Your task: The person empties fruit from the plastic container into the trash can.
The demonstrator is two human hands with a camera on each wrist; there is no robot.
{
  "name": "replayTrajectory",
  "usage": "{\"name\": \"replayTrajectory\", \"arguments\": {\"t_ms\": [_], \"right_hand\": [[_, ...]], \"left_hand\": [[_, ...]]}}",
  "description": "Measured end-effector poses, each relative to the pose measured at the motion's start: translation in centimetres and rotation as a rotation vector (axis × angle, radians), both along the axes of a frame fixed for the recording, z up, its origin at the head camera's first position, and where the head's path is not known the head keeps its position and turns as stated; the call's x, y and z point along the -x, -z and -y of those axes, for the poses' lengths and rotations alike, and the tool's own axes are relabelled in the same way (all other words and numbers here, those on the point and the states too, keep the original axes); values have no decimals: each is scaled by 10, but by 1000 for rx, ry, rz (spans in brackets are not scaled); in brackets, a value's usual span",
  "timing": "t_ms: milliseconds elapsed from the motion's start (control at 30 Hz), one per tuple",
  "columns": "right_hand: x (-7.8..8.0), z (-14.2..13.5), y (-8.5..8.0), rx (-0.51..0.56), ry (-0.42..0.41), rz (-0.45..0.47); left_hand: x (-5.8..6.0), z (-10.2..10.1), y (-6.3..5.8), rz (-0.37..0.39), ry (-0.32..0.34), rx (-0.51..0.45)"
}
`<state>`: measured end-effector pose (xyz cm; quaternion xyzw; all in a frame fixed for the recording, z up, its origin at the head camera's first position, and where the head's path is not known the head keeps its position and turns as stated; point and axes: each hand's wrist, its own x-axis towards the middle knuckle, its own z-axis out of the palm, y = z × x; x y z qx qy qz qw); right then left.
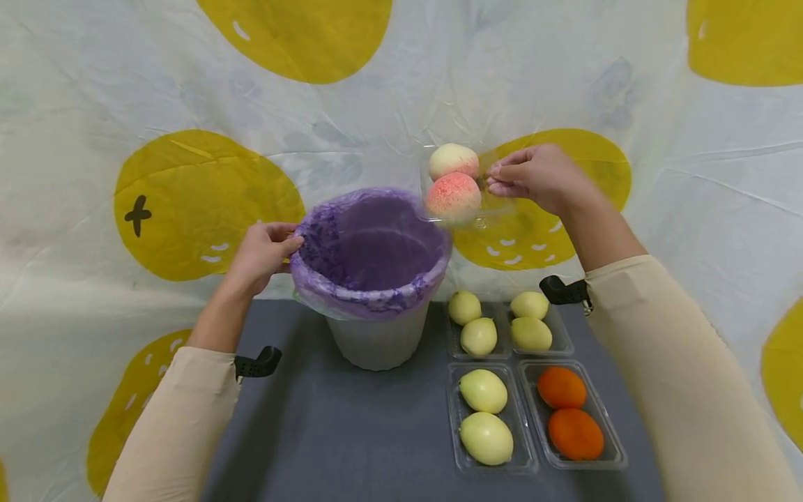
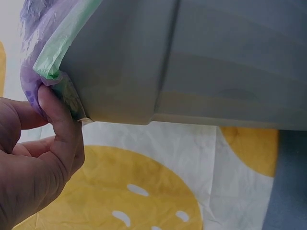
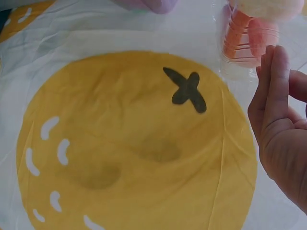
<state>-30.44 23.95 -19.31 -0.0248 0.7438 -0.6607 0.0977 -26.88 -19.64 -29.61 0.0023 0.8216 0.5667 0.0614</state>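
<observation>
My left hand pinches the rim of a bin lined with a purple plastic bag. In the left wrist view its thumb and fingers grip the bag's folded edge over the bin's lip. To the right, my right hand pinches the edge of a clear plastic tray in the air. Two peaches lie in it, one pale, one pinker. The tray hangs above and beside the bin's right rim. Only part of the tray shows in the right wrist view, above my fingers.
On the grey table, right of the bin, stand clear trays of pale yellow-green fruit and one tray of orange fruit. Behind hangs a white cloth with big yellow fruit prints. Black wrist mounts stick out from both sleeves.
</observation>
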Motion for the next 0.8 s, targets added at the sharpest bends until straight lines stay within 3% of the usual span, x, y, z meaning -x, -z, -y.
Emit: {"name": "replayTrajectory", "arguments": {"t_ms": [267, 800], "right_hand": [[7, 28, -1, 87, 43, -46], [16, 46, 5, -8, 82, -107]], "left_hand": [[0, 2, 3, 4, -12, 6], [6, -9, -1, -3, 2, 15]]}}
